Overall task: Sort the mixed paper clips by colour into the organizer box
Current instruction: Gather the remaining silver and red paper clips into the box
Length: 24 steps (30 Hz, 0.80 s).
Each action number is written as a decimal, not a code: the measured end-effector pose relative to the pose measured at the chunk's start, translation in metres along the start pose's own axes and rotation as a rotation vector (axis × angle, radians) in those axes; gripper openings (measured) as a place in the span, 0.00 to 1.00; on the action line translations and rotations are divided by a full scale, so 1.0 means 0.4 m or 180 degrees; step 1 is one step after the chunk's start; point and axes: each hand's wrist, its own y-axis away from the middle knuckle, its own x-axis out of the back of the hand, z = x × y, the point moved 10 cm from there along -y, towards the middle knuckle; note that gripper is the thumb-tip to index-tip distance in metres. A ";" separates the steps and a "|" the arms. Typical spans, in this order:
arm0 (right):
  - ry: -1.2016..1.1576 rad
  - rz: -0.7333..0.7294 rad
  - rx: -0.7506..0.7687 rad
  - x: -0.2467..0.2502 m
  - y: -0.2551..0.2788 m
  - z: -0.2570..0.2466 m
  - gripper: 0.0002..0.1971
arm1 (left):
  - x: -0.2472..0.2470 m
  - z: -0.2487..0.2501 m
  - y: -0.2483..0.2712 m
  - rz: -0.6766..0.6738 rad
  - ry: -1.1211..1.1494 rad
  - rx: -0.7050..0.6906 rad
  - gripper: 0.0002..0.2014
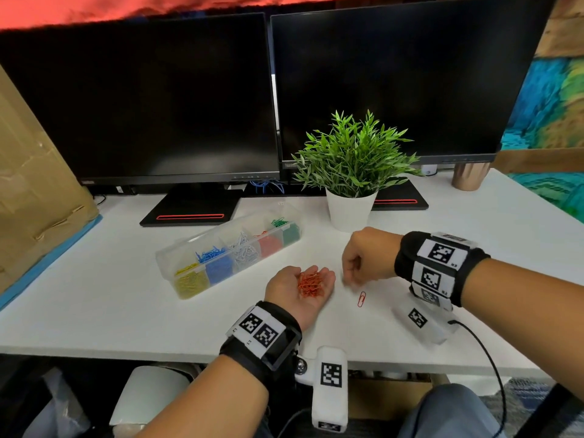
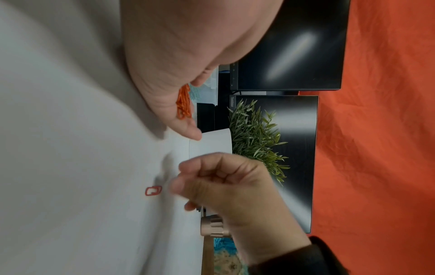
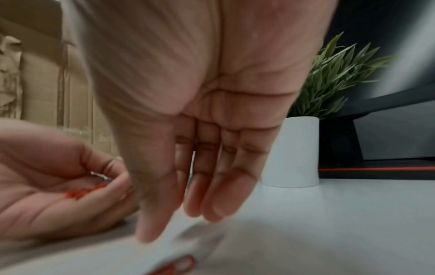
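On the bench just beside your right hand (image 1: 366, 257) lies one last red paper clip (image 1: 361, 299) — that hand hangs over it with fingers loosely bent, holding nothing, while your left hand (image 1: 300, 287) lies palm-up and cupped under a heap of red clips (image 1: 310, 284). Slide a fingertip under the clip's edge to lift it, add it to the heap, then tip the lot into the red compartment of the organizer box (image 1: 227, 256) — keep the palm level till then.

Clear plastic organizer box (image 1: 202, 248); matt white desk (image 1: 126, 295); crumpled red cloth (image 2: 381, 130).
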 end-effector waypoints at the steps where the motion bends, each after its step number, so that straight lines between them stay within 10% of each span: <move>1: 0.0100 -0.0170 -0.0032 -0.019 0.008 0.004 0.07 | 0.002 0.002 -0.001 0.0018 -0.0019 -0.0015 0.14; 13: 0.0117 -0.0795 -0.0484 -0.112 0.034 0.074 0.05 | 0.002 -0.008 0.022 0.0053 -0.0090 -0.0014 0.15; 24: -0.1311 0.0750 0.0119 0.047 -0.022 -0.089 0.04 | -0.037 0.015 0.007 -0.0164 0.0588 -0.0152 0.16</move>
